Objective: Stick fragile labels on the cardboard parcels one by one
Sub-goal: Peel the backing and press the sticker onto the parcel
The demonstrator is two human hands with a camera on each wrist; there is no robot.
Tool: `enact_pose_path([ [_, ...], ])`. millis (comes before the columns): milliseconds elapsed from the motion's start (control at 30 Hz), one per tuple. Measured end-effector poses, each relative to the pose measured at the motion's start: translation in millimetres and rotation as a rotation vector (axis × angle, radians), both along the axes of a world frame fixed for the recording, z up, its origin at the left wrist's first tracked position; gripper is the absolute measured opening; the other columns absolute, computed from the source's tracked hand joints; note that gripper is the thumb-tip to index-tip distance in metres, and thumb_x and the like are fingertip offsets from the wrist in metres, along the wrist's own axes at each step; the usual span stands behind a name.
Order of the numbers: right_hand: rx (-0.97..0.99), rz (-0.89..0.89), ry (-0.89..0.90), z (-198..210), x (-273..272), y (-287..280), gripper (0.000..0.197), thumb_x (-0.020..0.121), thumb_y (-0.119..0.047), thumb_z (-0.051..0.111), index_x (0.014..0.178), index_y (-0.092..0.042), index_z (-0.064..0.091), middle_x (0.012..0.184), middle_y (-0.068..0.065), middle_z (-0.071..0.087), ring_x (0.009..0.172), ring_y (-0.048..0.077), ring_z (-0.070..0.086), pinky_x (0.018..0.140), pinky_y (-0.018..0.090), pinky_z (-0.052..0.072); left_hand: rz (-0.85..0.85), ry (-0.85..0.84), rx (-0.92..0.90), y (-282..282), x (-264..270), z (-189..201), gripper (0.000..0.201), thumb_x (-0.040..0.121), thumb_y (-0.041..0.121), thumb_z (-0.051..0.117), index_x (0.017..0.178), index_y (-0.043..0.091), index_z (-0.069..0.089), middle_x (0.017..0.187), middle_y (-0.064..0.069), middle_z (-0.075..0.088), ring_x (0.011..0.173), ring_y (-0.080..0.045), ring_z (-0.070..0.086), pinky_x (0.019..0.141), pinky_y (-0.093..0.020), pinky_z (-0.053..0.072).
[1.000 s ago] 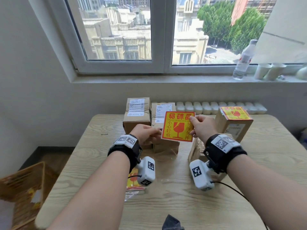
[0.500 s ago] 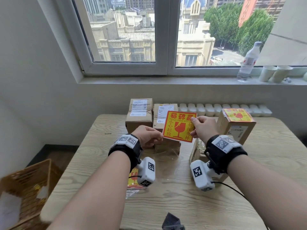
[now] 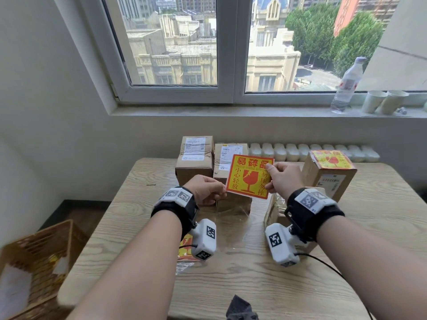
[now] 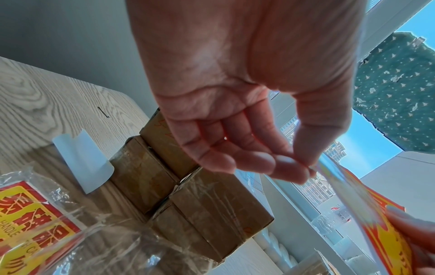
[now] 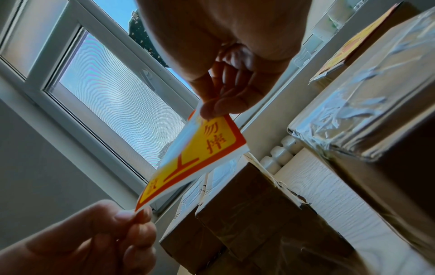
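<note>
A red-and-yellow fragile label (image 3: 249,177) is held up over the wooden table (image 3: 369,227), between both hands. My left hand (image 3: 223,192) pinches its lower left corner, and my right hand (image 3: 268,177) pinches its right edge. In the right wrist view the label (image 5: 195,156) hangs tilted between my right hand (image 5: 212,110) and my left hand (image 5: 141,212). Plain cardboard parcels (image 3: 194,158) (image 3: 227,158) stand behind it, with another (image 3: 233,204) below it. A parcel (image 3: 328,179) at the right carries a label on top. In the left wrist view my left hand (image 4: 306,167) pinches the label's edge.
A plastic pack of labels (image 3: 184,249) lies under my left wrist, and a white backing strip (image 4: 82,161) lies beside the parcels. A wicker basket (image 3: 34,262) stands on the floor at the left. A bottle (image 3: 346,84) and paper cups (image 3: 381,101) stand on the sill.
The head view has shifted slightly. Both hands keep their pinch on the label, which stays raised over the parcels with little movement.
</note>
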State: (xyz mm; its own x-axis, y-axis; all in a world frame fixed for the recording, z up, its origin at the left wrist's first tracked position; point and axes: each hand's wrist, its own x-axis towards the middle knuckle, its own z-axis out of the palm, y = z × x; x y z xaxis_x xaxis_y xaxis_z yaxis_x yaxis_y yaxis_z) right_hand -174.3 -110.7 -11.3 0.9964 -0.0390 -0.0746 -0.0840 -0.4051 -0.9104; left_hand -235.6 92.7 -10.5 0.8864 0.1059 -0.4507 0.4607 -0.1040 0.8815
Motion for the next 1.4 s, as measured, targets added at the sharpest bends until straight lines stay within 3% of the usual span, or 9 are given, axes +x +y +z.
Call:
enact_pose_path([
  [167,-0.238,-0.037,-0.204,7,-5,-1,0.031,0.087,-0.024,0.067,0.115,-0.019,0.056,0.101,-0.005,0.061,0.089,0.015,0.059,0.084,0.034,0.050,0.022,-0.022,-0.039,0,-1,1,0.008,0.085,0.002,0.064,0.085,0.001,0.072,0.060,-0.002,0.069,0.047,-0.006,0.053,0.053,-0.017,0.047],
  [267,-0.250,0.107,-0.305,11,-13,7,0.020,0.085,-0.021,0.069,0.105,-0.020,0.066,0.097,-0.007,0.064,0.079,0.010,0.060,0.078,0.028,0.052,0.019,-0.039,-0.099,-1,-1,4,0.010,0.086,-0.001,0.063,0.082,0.003,0.071,0.060,-0.003,0.069,0.045,-0.005,0.053,0.051,-0.015,0.047],
  [433,-0.197,0.558,-0.040,-1,-25,23,0.016,0.084,-0.033,0.071,0.093,-0.022,0.077,0.080,-0.007,0.073,0.071,0.009,0.066,0.071,0.033,0.059,-0.037,-0.062,-0.117,-5,-3,5,0.012,0.086,-0.002,0.064,0.084,0.006,0.072,0.065,-0.002,0.070,0.052,-0.006,0.057,0.057,-0.015,0.051],
  [667,-0.070,0.522,0.031,-5,-28,27,0.015,0.073,-0.043,0.077,0.079,-0.029,0.078,0.080,0.005,0.076,0.082,0.028,0.072,0.080,0.049,0.059,-0.084,-0.072,-0.057,-5,-5,5,0.011,0.085,0.004,0.066,0.084,0.013,0.072,0.069,0.003,0.069,0.067,-0.009,0.060,0.066,-0.019,0.052],
  [800,0.030,0.482,0.085,-3,-27,26,0.011,0.075,-0.033,0.079,0.079,-0.023,0.079,0.082,0.011,0.076,0.089,0.035,0.071,0.084,0.052,0.057,-0.078,-0.053,-0.071,-5,-3,5,0.012,0.082,-0.001,0.067,0.079,0.010,0.072,0.071,-0.005,0.067,0.068,-0.013,0.062,0.073,-0.025,0.053],
  [933,0.061,0.459,0.113,-6,-25,26,0.007,0.079,-0.023,0.078,0.079,-0.017,0.078,0.084,0.013,0.076,0.088,0.031,0.072,0.085,0.046,0.058,-0.082,-0.034,-0.118,-6,-4,6,0.011,0.084,-0.002,0.063,0.077,0.006,0.067,0.072,-0.007,0.066,0.066,-0.014,0.064,0.062,-0.022,0.056],
  [1133,0.167,0.406,0.161,-8,-22,27,0.011,0.090,-0.015,0.064,0.086,-0.008,0.072,0.083,0.013,0.075,0.074,0.018,0.072,0.072,0.032,0.060,0.122,-0.039,-0.158,-5,3,2,0.010,0.093,0.003,0.047,0.090,0.007,0.056,0.085,-0.013,0.065,0.076,-0.025,0.065,0.076,-0.038,0.055],
  [1233,0.226,0.354,0.211,-8,-21,30,0.027,0.094,-0.024,0.060,0.093,0.000,0.073,0.085,0.012,0.075,0.075,0.018,0.072,0.066,0.031,0.059,0.179,-0.071,-0.196,-5,5,4,0.011,0.097,0.005,0.045,0.092,0.008,0.053,0.083,-0.014,0.063,0.073,-0.025,0.064,0.073,-0.038,0.056],
  [1400,0.236,0.344,0.229,-3,-22,35,0.040,0.081,-0.049,0.068,0.086,-0.009,0.073,0.085,0.009,0.076,0.080,0.022,0.074,0.072,0.037,0.061,0.172,-0.080,-0.235,-2,6,5,0.011,0.100,0.008,0.044,0.109,0.005,0.050,0.089,-0.015,0.065,0.075,-0.023,0.066,0.061,-0.030,0.059],
])
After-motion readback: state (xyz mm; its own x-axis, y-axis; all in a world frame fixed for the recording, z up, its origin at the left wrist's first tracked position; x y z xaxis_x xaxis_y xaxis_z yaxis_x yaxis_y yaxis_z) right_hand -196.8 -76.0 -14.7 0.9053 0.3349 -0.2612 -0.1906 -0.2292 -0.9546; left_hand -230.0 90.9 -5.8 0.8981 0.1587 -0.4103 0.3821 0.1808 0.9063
